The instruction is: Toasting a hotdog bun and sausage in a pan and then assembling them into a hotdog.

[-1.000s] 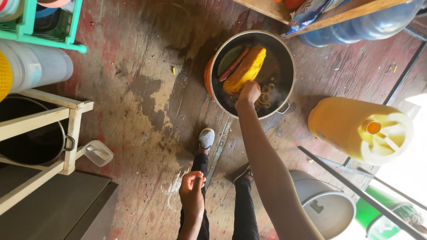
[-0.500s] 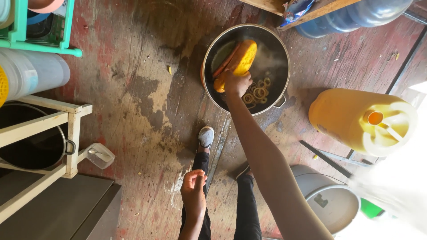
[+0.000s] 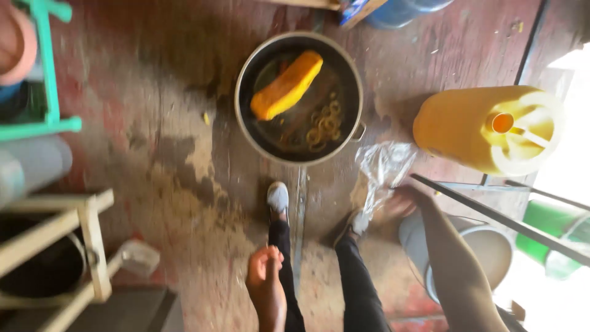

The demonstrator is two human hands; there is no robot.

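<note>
A round metal pot [image 3: 244, 74] stands on the worn floor ahead of my feet. It holds a long orange wedge of squash [image 3: 287, 86] and several pale onion rings [image 3: 324, 126]. My right hand [image 3: 401, 203] is low at the right of the pot, at the lower edge of a crumpled clear plastic bag [image 3: 382, 167]; motion blur hides whether its fingers grip the bag. My left hand [image 3: 265, 288] hangs over my left leg with its fingers curled in, holding nothing.
A yellow jerrycan [image 3: 476, 126] with an orange cap lies right of the pot. A grey bucket [image 3: 491, 246] stands under my right arm, crossed by a dark rod [image 3: 491, 215]. At left are a pale wooden frame [image 3: 86, 240] and a teal rack [image 3: 46, 74]. A blue drum [image 3: 402, 11] stands behind.
My right hand left the squash in the pot and swung down to the right, to the plastic bag. The view shifted closer. My left hand stayed put.
</note>
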